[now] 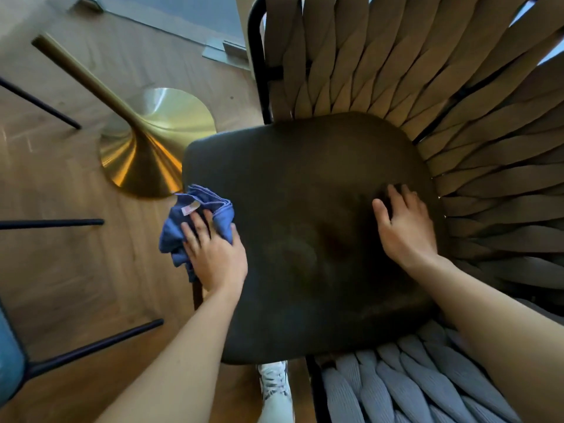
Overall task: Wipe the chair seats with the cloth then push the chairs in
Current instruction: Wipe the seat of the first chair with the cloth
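Gripping the blue cloth (195,221) at the left edge of the dark chair seat (305,233), the left hand (216,257) is curled around it. The right hand (406,227) is rested open on the seat near the woven backrest (427,87).

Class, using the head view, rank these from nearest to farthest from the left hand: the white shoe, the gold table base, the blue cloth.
1. blue cloth: under the left hand, at the seat's left edge.
2. gold table base: floor, beyond the cloth.
3. white shoe: floor, below the seat.
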`<state>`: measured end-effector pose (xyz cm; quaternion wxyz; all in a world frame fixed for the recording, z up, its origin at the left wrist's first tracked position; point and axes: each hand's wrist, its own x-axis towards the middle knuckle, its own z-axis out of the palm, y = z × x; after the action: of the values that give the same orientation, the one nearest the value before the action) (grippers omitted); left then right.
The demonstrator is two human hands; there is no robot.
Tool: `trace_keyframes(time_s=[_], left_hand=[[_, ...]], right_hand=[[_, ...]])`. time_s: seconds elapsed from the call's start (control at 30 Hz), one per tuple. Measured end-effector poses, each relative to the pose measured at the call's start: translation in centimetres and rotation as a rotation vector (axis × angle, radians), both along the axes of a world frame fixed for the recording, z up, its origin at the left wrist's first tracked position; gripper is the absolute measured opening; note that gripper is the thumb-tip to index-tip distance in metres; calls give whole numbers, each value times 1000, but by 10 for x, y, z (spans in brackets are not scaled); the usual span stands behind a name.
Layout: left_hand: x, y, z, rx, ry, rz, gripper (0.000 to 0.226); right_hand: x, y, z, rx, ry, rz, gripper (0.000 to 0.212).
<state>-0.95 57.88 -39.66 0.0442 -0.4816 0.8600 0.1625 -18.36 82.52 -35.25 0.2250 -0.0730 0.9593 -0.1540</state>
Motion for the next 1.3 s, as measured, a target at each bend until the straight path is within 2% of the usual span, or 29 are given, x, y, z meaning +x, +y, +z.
trace_keyframes(time_s=[0.13, 0.2, 0.23, 0.33, 0.4, 0.5, 0.67, 0.73, 0.87, 0.93, 1.0, 1.2, 1.27, 1.3], left_hand=[[-40, 6, 1, 29, -24, 191, 62], [-55, 9, -2, 16, -18, 176, 62], [-56, 12, -3, -3, -6, 80, 62], [-33, 22, -8, -59, 48, -378, 63], [-6, 19, -9, -62, 64, -501, 62], [21, 13, -5, -98, 33, -373, 58], [-32, 16, 3, -38, -10, 123, 58], [-51, 22, 3, -7, -15, 77, 60], [-33, 36, 1, 31, 18, -401, 61], [-12, 31, -1, 29, 31, -491, 59], [7, 23, -3, -23, 24, -466, 61], [-7, 12, -6, -69, 32, -58, 58], [-17, 21, -6, -63, 20, -75, 59], [-16, 25, -6, -65, 16, -156, 60]], right_hand=[[-23, 0, -2, 9, 7, 38, 63], [-36, 2, -4, 28, 19, 63, 63], [-42, 3, -4, 41, 22, 73, 64], [-56, 3, -6, 86, -17, 90, 64], [-57, 1, -6, 96, -81, 98, 63], [-57, -1, -4, 92, -129, 101, 63], [-57, -1, -7, 75, -130, 110, 63], [-57, -1, -8, 71, -134, 111, 64], [-58, 0, -7, 66, -141, 113, 64], [-59, 0, -5, 72, -140, 117, 63], [-59, 0, -5, 79, -134, 120, 63], [-57, 0, -8, 97, -126, 104, 63], [-56, 1, -9, 117, -112, 105, 63], [-55, 2, -9, 125, -107, 108, 63]])
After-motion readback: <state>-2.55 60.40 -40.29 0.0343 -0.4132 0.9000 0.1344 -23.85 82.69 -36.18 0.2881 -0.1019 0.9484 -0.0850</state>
